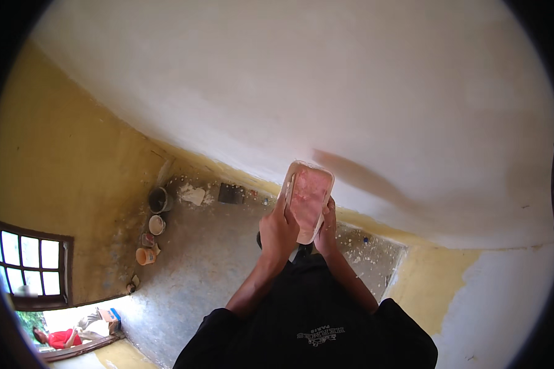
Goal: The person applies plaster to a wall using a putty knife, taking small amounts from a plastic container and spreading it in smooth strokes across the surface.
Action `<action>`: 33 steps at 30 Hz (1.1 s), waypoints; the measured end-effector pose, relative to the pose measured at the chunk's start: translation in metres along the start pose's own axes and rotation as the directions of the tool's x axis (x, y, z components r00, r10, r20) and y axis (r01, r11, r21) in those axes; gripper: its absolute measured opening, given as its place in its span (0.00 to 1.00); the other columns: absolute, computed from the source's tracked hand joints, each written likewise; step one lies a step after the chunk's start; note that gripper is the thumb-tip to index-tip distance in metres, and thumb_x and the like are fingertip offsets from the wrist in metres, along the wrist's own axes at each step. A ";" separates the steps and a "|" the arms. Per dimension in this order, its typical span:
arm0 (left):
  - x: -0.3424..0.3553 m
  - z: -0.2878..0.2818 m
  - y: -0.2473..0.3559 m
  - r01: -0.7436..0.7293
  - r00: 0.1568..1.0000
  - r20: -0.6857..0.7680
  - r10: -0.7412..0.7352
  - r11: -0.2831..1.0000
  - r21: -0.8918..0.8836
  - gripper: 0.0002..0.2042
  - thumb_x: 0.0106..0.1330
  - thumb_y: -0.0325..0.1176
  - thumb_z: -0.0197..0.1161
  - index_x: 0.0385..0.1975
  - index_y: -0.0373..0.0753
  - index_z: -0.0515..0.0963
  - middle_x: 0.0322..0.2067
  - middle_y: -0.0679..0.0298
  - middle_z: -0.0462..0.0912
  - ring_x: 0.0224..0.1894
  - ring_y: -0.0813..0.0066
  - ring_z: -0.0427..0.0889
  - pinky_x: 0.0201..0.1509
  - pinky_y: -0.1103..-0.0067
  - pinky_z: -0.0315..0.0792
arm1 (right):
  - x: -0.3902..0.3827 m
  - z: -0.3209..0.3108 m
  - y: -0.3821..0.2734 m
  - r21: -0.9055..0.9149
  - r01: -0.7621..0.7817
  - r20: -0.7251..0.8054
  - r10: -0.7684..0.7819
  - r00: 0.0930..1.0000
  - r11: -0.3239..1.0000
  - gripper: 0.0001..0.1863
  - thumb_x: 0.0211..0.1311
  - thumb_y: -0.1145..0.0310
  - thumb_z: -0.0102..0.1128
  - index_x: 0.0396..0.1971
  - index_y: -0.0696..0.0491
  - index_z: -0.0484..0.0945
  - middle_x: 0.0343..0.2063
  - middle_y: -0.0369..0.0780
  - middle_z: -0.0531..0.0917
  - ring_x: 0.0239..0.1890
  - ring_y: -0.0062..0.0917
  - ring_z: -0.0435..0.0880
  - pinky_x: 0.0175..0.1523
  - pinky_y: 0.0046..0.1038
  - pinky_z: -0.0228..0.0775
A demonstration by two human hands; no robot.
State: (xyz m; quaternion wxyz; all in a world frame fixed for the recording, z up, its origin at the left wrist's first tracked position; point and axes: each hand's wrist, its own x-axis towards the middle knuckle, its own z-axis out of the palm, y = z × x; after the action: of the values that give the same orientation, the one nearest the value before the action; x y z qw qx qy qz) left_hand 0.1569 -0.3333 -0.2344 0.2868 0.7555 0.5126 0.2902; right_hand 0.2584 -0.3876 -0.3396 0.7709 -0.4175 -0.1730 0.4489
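Note:
A shallow pink rectangular tray with a pale, smeared rim tilts in front of the white wall. My right hand is closed on its lower right side. At the tray's left side, my left hand is closed on what looks like a thin flat scraper, seen nearly edge-on against the tray. Its fingers partly hide this tool, and whether they also touch the tray I cannot tell. Pinkish-white residue covers the inside of the tray.
The white-coated wall rises ahead above a yellow strip. Along the yellow left wall stand a dark bucket, a pale bucket and an orange bucket. Pale splatter marks the floor. A person in red is beyond the opening.

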 end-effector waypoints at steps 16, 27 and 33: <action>0.008 0.010 -0.005 -0.053 0.984 0.168 0.067 0.995 -0.087 0.15 0.61 0.24 0.55 0.49 0.34 0.77 0.29 0.42 0.81 0.31 0.49 0.84 0.34 0.64 0.76 | 0.003 -0.012 0.017 0.007 -0.131 0.077 0.130 0.988 0.991 0.35 0.68 0.59 0.54 0.67 0.61 0.54 0.61 0.44 0.66 0.64 0.29 0.65 0.68 0.32 0.55; -0.005 -0.002 -0.068 0.309 0.951 0.245 -0.188 0.589 -0.747 0.13 0.67 0.16 0.52 0.50 0.29 0.75 0.38 0.62 0.84 0.39 0.82 0.80 0.44 0.83 0.74 | 0.004 -0.007 0.014 0.059 -0.155 0.117 0.148 0.982 0.986 0.30 0.70 0.59 0.52 0.65 0.58 0.56 0.57 0.42 0.69 0.62 0.27 0.68 0.66 0.31 0.59; -0.007 -0.019 -0.059 0.212 0.977 0.138 -0.160 0.725 -0.655 0.11 0.66 0.18 0.53 0.47 0.29 0.76 0.36 0.58 0.85 0.37 0.76 0.84 0.41 0.79 0.75 | 0.005 -0.006 0.014 0.047 -0.153 0.156 0.144 0.977 0.987 0.28 0.73 0.56 0.44 0.66 0.55 0.56 0.60 0.41 0.68 0.63 0.27 0.68 0.68 0.33 0.60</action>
State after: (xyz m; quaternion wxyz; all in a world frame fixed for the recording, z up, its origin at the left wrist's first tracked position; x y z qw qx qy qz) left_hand 0.1047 -0.3187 -0.2655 0.5833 0.5580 0.4375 0.3962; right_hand 0.2573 -0.3832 -0.3546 0.7317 -0.3712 -0.1864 0.5404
